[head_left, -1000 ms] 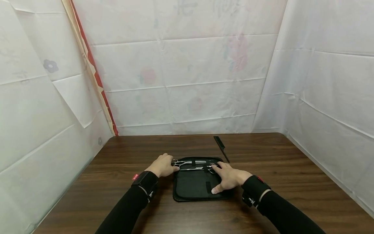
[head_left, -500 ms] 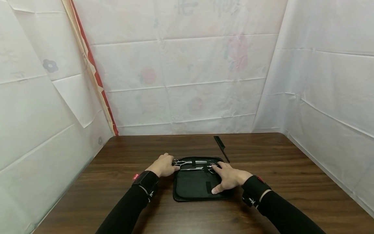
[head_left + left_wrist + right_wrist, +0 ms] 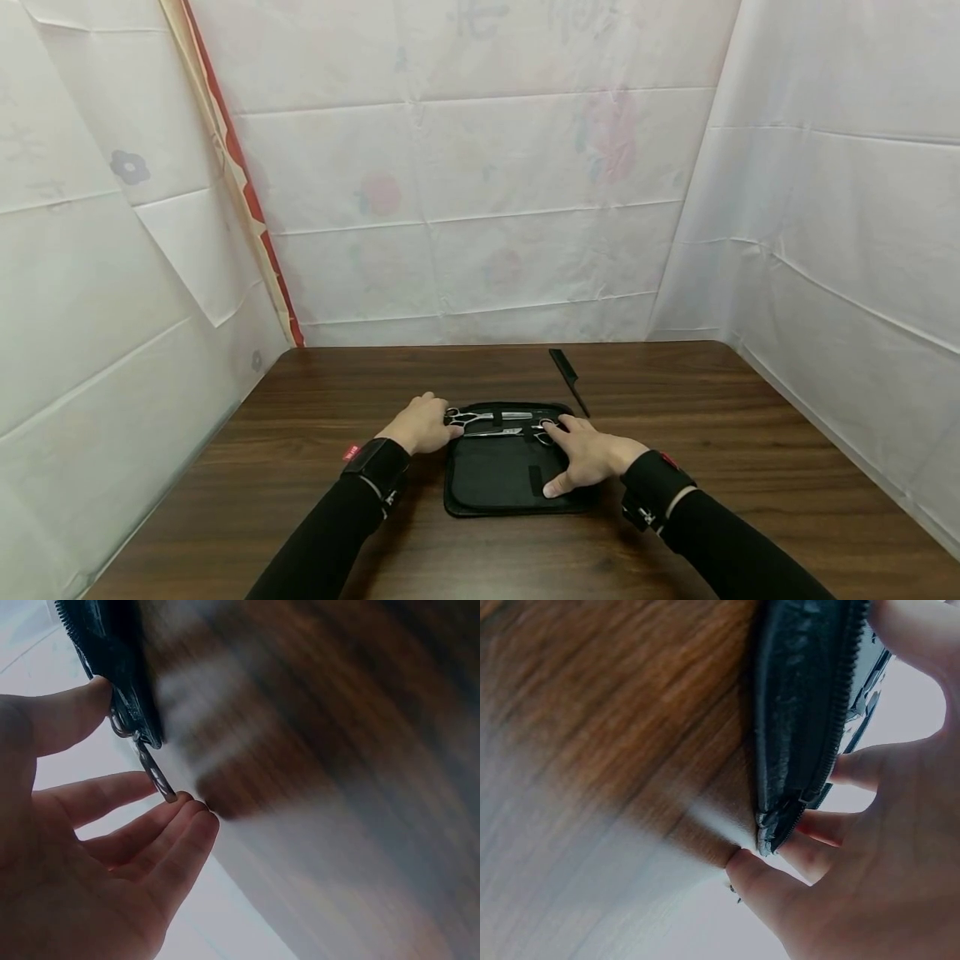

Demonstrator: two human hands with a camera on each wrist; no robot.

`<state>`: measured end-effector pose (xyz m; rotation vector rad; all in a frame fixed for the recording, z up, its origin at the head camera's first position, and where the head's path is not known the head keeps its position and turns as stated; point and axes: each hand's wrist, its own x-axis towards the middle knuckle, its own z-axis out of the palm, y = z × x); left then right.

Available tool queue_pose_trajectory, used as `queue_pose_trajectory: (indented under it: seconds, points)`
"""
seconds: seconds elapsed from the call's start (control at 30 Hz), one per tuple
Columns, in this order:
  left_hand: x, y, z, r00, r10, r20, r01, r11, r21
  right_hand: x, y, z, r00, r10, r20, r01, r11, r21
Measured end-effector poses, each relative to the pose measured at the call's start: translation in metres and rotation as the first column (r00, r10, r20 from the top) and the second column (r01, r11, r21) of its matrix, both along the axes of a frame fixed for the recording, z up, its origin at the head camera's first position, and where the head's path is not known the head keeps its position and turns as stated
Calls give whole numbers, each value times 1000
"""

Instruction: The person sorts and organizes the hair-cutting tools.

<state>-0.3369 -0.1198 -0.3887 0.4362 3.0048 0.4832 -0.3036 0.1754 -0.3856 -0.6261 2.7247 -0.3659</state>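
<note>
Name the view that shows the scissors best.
Head view: the scissors lie whole in the open case. The left wrist view shows only what looks like one metal handle loop by the fingers; the right wrist view shows none clearly.

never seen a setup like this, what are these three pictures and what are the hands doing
No machine here: a person in black sleeves wears three cameras. The wide picture comes from the head, looking down at a brown wooden table. The two blurry close-ups come from the wrists. An open black zip case lies on the table with two pairs of scissors strapped inside; a black comb lies beyond it. The left hand touches the case's left edge, by a scissor handle. The right hand rests spread on the case's right side. Neither has a grip on anything.
</note>
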Motion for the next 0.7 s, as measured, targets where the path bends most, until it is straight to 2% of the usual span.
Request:
queue_pose_trajectory:
  seconds: [0.2,0.7]
  points:
    - [0,1,0,1000,-5,-16,5,1000,-22,1,0,1,1000,7,0,-7,1000,1]
    - [1,1,1,1000,10,2,-10,1000,-7,1,-1,2,1000,9,2,-9,1000,3]
